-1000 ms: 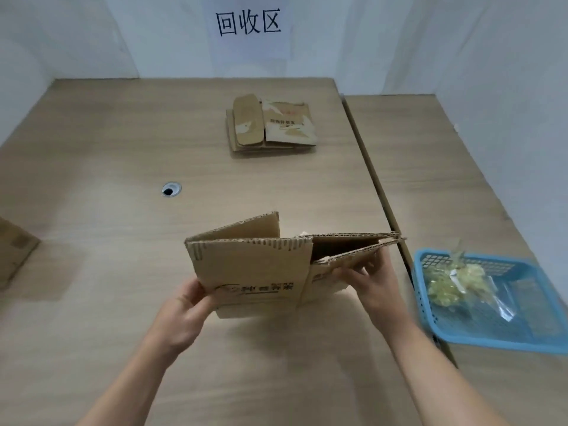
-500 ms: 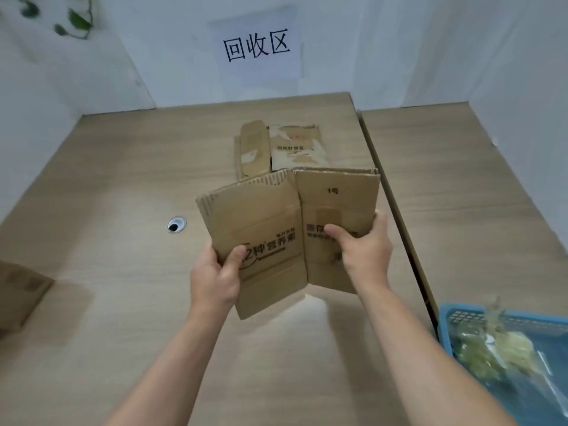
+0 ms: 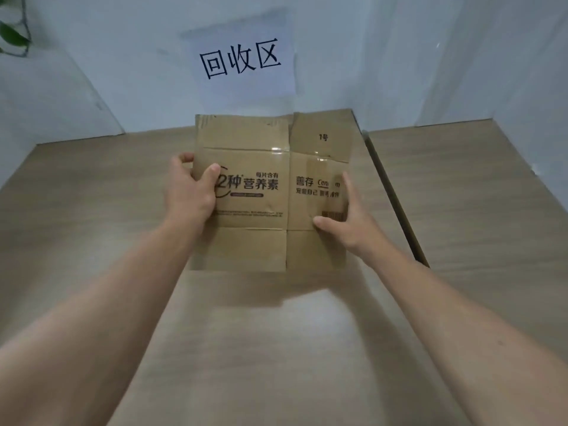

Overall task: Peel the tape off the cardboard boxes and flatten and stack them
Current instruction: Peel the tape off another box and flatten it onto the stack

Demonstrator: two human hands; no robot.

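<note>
Left hand [image 3: 190, 192] and right hand [image 3: 350, 222] pinched the flattened cardboard box [image 3: 261, 192] by its sides. Stacking step, probably — needed laying down flat.

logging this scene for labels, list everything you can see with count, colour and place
box: one, brown, flattened, held up over the table, printed side to the camera
tape: a few glints, clear, along the box's upper crease
sign: one, white with black characters, on the back wall
tables: two, light wood, side by side, dark gap between
leaves: a few, green, top left corner
walls: pale bluish white, behind and beside the tables
left hand: one, grip on the box's left edge, thumb on the front
right hand: one, grip on the box's right edge, thumb on the front
</note>
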